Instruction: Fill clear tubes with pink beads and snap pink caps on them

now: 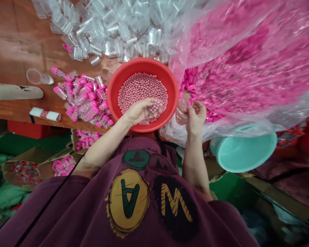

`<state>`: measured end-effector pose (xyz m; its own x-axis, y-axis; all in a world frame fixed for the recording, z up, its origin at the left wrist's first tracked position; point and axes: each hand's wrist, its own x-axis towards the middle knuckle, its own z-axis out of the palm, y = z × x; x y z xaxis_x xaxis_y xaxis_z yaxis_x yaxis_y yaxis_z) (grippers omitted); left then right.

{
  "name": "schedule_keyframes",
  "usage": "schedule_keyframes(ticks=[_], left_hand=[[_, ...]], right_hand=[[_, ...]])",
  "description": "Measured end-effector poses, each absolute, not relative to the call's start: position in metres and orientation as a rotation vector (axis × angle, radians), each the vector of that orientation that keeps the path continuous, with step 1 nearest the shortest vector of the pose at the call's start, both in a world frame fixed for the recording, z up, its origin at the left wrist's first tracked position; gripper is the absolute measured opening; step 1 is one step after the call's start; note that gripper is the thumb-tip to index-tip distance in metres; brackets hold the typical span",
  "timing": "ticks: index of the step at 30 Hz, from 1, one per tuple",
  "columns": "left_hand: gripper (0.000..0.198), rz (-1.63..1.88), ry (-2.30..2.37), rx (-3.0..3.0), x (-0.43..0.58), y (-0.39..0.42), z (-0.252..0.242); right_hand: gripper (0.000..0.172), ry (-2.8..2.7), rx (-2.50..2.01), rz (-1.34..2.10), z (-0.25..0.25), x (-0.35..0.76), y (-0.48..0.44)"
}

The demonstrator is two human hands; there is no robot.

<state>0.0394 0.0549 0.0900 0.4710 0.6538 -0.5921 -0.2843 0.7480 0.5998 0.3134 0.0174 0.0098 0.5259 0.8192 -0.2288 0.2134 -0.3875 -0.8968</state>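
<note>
My left hand (141,110) is over the red basin (113,82), its fingers curled round what looks like a small clear bottle of pink beads (154,107). The fingers hide part of it. Loose round pink beads (141,89) fill the bottom of the basin. To the right of the basin, my right hand (196,116) pinches a small bright pink cap (190,102) between thumb and finger. Just beyond that hand, a heap of pink caps (189,79) spills from a large clear plastic bag (180,51).
Bead-filled bottles with pink caps (86,97) lie piled left of the basin. Many clear bottles (123,31) spread across the back of the wooden table (12,44). A white tube (18,92) and a clear cup (38,77) are far left. A turquoise basin (247,154) stands lower right.
</note>
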Motion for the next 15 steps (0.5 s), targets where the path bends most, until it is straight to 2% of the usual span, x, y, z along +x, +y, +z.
schedule_keyframes(ticks=[2, 5, 7, 11, 15], left_hand=[[0.029, 0.595, 0.907, 0.459, 0.04, 0.052, 0.09], [0.018, 0.584, 0.944, 0.499, 0.04, 0.049, 0.09], [0.017, 0.58, 0.975, 0.53, 0.038, 0.046, 0.089], [0.016, 0.585, 1.0, 0.496, 0.027, 0.043, 0.088], [0.012, 0.613, 0.995, 0.335, 0.016, 0.041, 0.091]], right_hand=[[0.047, -0.932, -1.711, 1.0, 0.041, 0.289, 0.015], [0.039, -1.098, -1.575, 1.174, 0.083, 0.247, 0.017], [0.034, -1.254, -1.553, 1.16, 0.1, 0.225, 0.02], [0.03, -1.636, -1.572, 1.021, 0.109, 0.208, 0.019], [0.034, -1.835, -1.519, 0.94, 0.103, 0.207, 0.013]])
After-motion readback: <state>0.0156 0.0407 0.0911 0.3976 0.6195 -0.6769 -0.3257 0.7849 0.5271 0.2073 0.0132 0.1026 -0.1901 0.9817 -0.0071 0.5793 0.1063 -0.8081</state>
